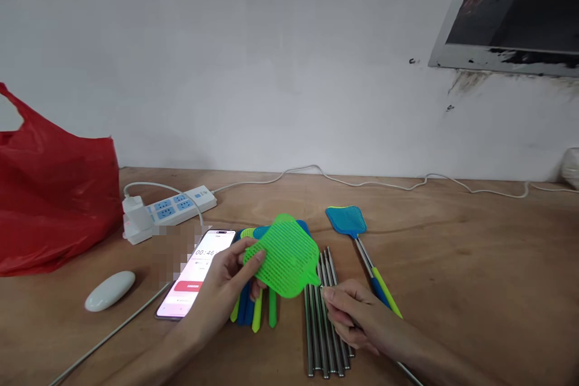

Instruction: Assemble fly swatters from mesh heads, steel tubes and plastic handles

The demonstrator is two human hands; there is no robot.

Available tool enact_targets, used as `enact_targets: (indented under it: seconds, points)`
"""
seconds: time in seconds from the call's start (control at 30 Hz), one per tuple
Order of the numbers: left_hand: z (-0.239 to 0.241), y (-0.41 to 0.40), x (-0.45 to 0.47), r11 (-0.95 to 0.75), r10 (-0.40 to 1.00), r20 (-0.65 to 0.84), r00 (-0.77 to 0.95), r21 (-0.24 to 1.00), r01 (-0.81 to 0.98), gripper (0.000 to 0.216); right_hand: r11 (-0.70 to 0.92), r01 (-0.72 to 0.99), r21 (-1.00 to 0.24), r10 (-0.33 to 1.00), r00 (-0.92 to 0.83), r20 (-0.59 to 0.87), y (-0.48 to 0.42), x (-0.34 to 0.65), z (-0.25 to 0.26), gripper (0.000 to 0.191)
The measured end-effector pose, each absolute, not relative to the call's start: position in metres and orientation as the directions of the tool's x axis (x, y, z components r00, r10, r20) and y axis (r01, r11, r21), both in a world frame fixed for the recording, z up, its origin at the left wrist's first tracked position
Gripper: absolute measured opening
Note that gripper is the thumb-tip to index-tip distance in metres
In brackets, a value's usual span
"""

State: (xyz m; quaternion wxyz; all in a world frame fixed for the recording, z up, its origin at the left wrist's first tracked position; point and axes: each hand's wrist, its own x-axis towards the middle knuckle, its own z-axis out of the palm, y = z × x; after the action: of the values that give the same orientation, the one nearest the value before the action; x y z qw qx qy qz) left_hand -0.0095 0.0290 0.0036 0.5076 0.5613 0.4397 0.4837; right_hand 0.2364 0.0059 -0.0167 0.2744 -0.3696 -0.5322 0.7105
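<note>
My left hand grips a green fly-swatter head by its left edge and holds it tilted above the table. My right hand pinches at the head's narrow neck, fingers closed, just above a bundle of several metal rods. Under the head lie more green and blue swatter parts. A finished blue swatter with a metal rod and green-blue handle lies to the right.
A phone showing a timer lies left of my hands. Beyond it are a white power strip, a white oval object, a red plastic bag and a white cable along the wall.
</note>
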Motion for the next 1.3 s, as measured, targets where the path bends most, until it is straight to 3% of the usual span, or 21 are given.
enact_targets:
  seconds: [0.13,0.33,0.5,0.93,1.1,1.2,1.3]
  points:
    - [0.001,0.034,-0.011,-0.121,0.993,0.120,-0.017,0.992,-0.035,0.037,-0.280,-0.103,-0.954,0.833,-0.520,-0.188,0.012,0.244,-0.018,0.053]
    - [0.006,0.029,-0.004,-0.081,0.990,0.078,0.118,0.996,0.024,0.042,-0.383,-0.302,-0.873,0.825,-0.536,-0.176,0.018,0.246,-0.011,0.034]
    - [0.004,0.027,-0.002,-0.069,0.984,0.056,0.169,0.995,0.072,0.040,-0.409,-0.303,-0.861,0.790,-0.590,-0.167,0.018,0.247,-0.013,0.031]
    - [0.004,0.025,-0.001,-0.056,0.976,0.036,0.213,0.994,0.089,0.040,-0.330,-0.256,-0.909,0.830,-0.537,-0.150,0.016,0.245,-0.020,0.048]
    - [0.004,0.025,-0.001,-0.049,0.965,0.018,0.261,0.992,0.112,0.042,-0.185,-0.184,-0.965,0.932,-0.345,-0.112,0.016,0.245,-0.014,0.051]
    - [0.003,0.025,-0.001,-0.050,0.958,0.012,0.287,0.991,0.124,0.043,-0.093,-0.135,-0.987,0.979,-0.194,-0.065,0.014,0.246,-0.007,0.043]
    - [0.001,0.025,-0.001,-0.036,0.951,-0.004,0.309,0.992,0.122,0.042,-0.141,-0.116,-0.983,0.959,-0.264,-0.106,0.012,0.247,-0.005,0.039]
